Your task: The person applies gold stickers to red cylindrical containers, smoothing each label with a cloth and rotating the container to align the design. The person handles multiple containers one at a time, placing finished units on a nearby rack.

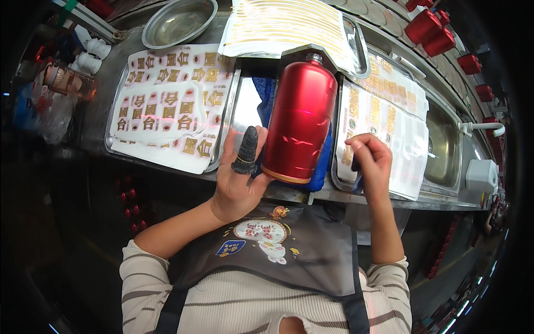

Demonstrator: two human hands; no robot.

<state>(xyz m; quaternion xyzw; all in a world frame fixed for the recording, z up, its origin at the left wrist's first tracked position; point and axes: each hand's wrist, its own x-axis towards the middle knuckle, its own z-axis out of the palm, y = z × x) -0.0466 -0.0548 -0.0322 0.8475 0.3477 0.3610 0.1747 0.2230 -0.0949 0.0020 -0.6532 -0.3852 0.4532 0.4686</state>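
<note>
Our spread left hand only loosely steadies the metallic-red bottle over the blue cloth, so it might roll (our right hand pinches a dark tool)

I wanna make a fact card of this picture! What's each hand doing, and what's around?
Left hand: at the red bottle's lower left, one finger in a dark cover
Right hand: holding a slim dark tool by the right-side sheets
Left side: gold-printed white sheets
Back: metal bowl
Far right: sink
</note>
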